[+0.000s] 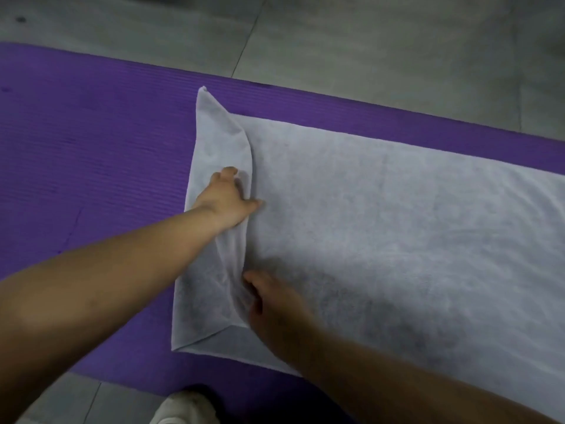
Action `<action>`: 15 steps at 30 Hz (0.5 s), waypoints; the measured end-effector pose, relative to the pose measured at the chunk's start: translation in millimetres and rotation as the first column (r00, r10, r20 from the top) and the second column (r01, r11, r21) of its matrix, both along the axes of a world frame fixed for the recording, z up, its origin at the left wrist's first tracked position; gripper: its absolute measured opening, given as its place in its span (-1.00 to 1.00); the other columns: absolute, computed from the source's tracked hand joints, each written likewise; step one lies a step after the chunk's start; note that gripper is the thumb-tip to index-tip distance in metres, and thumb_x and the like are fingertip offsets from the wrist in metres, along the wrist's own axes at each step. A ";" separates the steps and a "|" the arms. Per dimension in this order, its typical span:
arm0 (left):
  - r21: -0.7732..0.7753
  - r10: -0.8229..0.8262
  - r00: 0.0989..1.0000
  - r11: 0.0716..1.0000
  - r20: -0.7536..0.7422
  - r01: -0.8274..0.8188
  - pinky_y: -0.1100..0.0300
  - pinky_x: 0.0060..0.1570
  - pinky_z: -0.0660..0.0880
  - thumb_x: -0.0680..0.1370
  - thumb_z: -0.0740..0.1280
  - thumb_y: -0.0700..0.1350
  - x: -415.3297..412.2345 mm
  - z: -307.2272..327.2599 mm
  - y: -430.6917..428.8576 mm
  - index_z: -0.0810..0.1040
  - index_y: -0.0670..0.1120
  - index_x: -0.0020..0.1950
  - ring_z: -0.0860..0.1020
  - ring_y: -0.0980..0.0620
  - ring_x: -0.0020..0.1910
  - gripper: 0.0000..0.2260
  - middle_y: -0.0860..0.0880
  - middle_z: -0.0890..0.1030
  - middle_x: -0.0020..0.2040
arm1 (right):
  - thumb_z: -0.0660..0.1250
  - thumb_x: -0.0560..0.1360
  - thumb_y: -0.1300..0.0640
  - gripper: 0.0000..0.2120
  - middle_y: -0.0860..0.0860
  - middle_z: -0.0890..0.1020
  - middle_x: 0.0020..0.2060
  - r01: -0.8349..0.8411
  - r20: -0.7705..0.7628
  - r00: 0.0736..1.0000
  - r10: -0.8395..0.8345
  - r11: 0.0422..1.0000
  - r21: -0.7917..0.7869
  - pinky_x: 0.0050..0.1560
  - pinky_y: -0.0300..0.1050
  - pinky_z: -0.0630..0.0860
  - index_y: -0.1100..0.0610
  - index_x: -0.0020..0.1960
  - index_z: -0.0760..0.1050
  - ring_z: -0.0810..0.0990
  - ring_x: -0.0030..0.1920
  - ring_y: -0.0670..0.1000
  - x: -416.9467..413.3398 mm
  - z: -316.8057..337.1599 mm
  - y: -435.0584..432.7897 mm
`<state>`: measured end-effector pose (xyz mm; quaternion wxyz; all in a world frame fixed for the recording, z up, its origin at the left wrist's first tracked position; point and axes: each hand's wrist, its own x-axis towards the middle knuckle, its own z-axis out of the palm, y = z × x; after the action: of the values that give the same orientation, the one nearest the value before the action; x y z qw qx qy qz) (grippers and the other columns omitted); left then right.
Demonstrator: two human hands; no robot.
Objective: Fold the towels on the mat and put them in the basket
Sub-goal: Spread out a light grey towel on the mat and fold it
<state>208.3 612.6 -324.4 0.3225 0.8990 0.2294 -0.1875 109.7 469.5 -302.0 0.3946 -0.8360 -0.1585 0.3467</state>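
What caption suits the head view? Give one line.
Left hand and right hand hold the folded-over end of a white rectangular cloth towel on a purple ribbed foam mat.

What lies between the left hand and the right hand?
Only the folded-over flap of the white towel, wrinkled, between the left hand and right hand; nothing else, in the head view.

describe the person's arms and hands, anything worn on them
The left arm and right arm are bare to the frame edge, no sleeves in view. The left hand and right hand wear no gloves; no watch, ring or bracelet shows, though the right hand is blurred.
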 end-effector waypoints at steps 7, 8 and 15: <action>0.173 0.074 0.992 0.981 0.104 -0.092 0.02 0.19 0.33 0.56 0.19 -0.18 32.5 7.3 2.3 0.10 -0.11 0.45 0.39 -0.23 0.27 -0.51 -0.20 0.39 0.33 | 0.07 0.59 0.19 -0.64 0.03 0.46 0.25 -0.111 0.037 0.993 0.112 0.993 -0.041 0.20 -0.15 0.42 0.06 0.37 0.31 0.47 0.19 0.02 0.0 9.2 -21.6; 0.134 0.133 0.980 0.979 0.146 -0.153 0.04 0.21 0.32 0.56 0.19 -0.16 36.3 11.9 7.7 0.10 -0.13 0.45 0.38 -0.22 0.29 -0.51 -0.22 0.40 0.32 | 0.08 0.59 0.17 -0.66 0.03 0.46 0.25 -0.145 0.030 0.989 0.146 0.988 -0.044 0.19 -0.17 0.40 0.07 0.36 0.33 0.47 0.19 0.02 1.0 13.4 -29.6; -0.126 0.149 0.975 0.984 0.165 -0.129 0.09 0.04 0.44 0.53 0.17 -0.31 47.9 39.4 -24.4 0.08 -0.08 0.49 0.45 -0.21 0.22 -0.45 -0.22 0.38 0.33 | 0.24 0.35 0.19 -0.73 -0.09 0.57 -0.18 -0.101 -0.117 0.989 0.090 0.991 -0.084 -0.21 -0.41 0.37 0.11 0.02 0.55 0.51 -0.16 -0.19 36.8 51.0 -148.1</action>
<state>256.3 588.2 -285.0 0.4045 0.8737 0.2519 -0.0982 146.5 321.4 -250.9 0.3478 -0.8235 -0.1602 0.4186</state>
